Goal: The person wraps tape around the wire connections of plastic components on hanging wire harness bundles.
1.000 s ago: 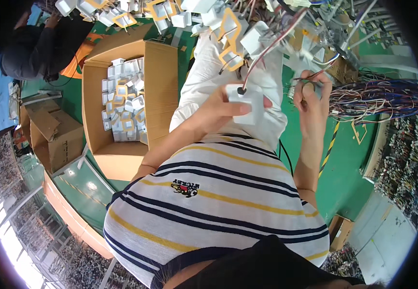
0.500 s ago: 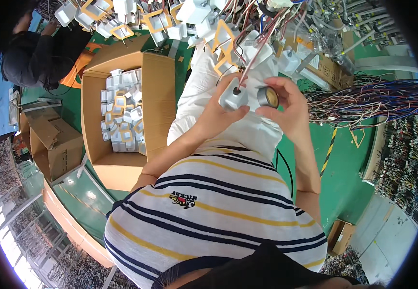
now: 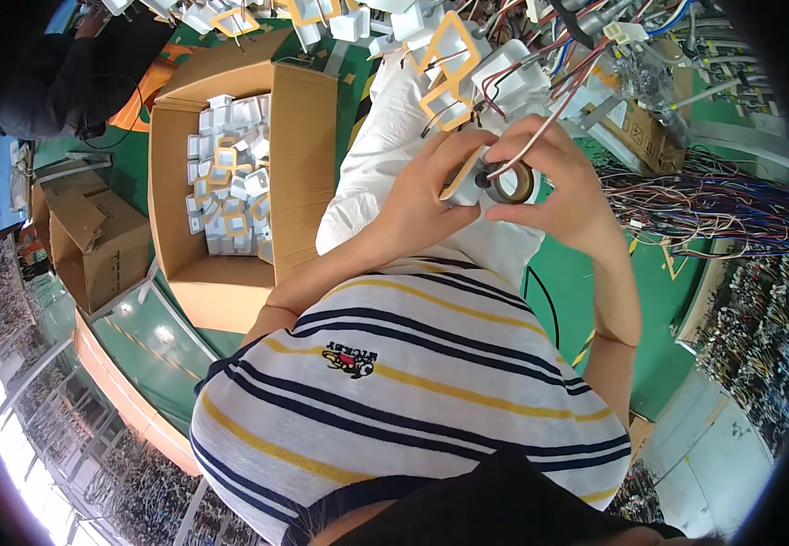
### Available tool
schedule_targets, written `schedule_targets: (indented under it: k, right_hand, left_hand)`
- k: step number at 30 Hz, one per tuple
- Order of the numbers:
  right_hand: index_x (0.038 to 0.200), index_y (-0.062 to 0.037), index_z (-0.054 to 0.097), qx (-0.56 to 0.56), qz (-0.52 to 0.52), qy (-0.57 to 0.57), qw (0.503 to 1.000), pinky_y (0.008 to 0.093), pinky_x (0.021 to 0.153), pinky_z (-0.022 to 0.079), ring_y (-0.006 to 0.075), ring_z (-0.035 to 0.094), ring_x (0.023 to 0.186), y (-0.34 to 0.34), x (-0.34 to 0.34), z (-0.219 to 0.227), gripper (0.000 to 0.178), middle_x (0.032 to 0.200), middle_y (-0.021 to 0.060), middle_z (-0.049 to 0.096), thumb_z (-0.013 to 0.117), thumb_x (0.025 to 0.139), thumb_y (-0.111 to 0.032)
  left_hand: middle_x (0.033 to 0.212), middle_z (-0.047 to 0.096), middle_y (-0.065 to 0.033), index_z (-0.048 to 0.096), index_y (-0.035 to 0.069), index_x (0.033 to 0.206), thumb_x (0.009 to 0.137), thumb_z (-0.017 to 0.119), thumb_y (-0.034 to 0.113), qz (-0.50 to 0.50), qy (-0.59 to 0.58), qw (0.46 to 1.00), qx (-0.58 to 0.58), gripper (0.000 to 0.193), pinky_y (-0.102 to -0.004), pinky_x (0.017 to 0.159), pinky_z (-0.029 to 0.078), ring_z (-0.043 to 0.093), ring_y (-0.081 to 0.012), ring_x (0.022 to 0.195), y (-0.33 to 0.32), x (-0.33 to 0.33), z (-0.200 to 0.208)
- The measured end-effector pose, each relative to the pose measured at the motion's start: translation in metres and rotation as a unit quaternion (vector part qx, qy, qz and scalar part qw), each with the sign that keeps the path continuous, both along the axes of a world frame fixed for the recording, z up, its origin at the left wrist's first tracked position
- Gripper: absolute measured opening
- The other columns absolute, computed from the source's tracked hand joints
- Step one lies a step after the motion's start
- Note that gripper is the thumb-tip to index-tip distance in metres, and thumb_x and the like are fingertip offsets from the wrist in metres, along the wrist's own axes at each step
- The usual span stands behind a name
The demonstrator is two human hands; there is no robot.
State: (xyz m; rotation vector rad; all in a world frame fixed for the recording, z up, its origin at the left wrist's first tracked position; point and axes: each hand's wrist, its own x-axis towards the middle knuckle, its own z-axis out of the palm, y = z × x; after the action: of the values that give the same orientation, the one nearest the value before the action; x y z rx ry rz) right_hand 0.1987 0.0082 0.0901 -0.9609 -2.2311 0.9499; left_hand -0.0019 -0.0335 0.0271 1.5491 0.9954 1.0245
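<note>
My left hand [image 3: 417,200] is closed around a small white plastic housing with an orange rim [image 3: 461,182], held on edge above my lap. A roll of tape [image 3: 523,185] with a brown core sits in my right hand [image 3: 569,187], between the curled fingers and thumb. The roll is right beside the housing. Reddish and white wires [image 3: 540,135] run from a dark fitting on the housing up past my right fingers. Whether those fingertips also pinch the wires is hard to make out.
More white housings with orange frames [image 3: 449,55] and wires are heaped just ahead. On the left stands a cardboard box [image 3: 305,173] holding several housings [image 3: 231,182]. Long wire bundles [image 3: 713,207] lie to the right. A person in dark clothes [image 3: 67,91] is at the far left.
The housing has turned so its orange rim shows. My right hand has brought the tape roll close against it, its fingers now by the wires. The view has shifted slightly.
</note>
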Motion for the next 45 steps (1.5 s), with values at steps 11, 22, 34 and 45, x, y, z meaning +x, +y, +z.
schedule_targets:
  k: [11, 22, 34, 45]
  right_hand:
    - [0.115, -0.0055, 0.067, -0.095, 0.062, 0.033, 0.993, 0.0337, 0.095, 0.046, 0.0227, 0.055, 0.112, 0.01, -0.005, -0.004, 0.047, 0.117, 0.0075, 0.056, 0.08, 0.07, -0.007]
    - [0.142, -0.0031, 0.045, -0.312, -0.063, 0.15, 0.936, 0.0348, 0.095, 0.048, 0.0202, 0.059, 0.115, -0.006, -0.018, 0.031, 0.07, 0.134, 0.01, 0.057, 0.076, 0.08, -0.009]
    - [0.104, -0.0033, 0.07, -0.167, 0.381, 0.143, 0.898, 0.0441, 0.09, 0.051, 0.0329, 0.065, 0.105, 0.076, -0.023, -0.003, 0.034, 0.114, 0.0139, 0.066, 0.079, 0.08, -0.025]
    - [0.087, -0.0062, 0.069, 0.005, 0.332, 0.153, 0.931, 0.0456, 0.094, 0.049, 0.034, 0.06, 0.113, 0.074, -0.034, 0.0, 0.013, 0.116, 0.0136, 0.062, 0.074, 0.076, -0.005]
  left_hand:
    - [0.114, 0.058, -0.0129, 0.052, 0.006, 0.119, 0.065, 0.071, -0.004, 0.095, 0.008, 0.995, 0.009, 0.059, -0.0365, 0.086, 0.05, 0.059, -0.0337, 0.105, 0.011, 0.004, -0.003]
    - [0.099, 0.066, -0.015, 0.055, 0.003, 0.12, 0.075, 0.065, 0.011, 0.089, -0.045, 0.987, 0.126, 0.047, -0.0366, 0.066, 0.053, 0.067, -0.0257, 0.09, 0.033, -0.017, -0.002]
    - [0.071, 0.057, -0.0254, 0.053, -0.015, 0.112, 0.066, 0.059, 0.028, -0.519, -0.491, 0.476, -0.513, 0.063, -0.0268, 0.029, 0.034, 0.055, -0.031, 0.049, 0.017, -0.015, 0.006]
    - [0.067, 0.057, -0.0169, 0.058, -0.009, 0.099, 0.059, 0.065, 0.021, -0.426, -0.379, 0.664, -0.484, 0.051, -0.0294, 0.039, 0.037, 0.055, -0.0237, 0.05, 0.025, -0.026, 0.017]
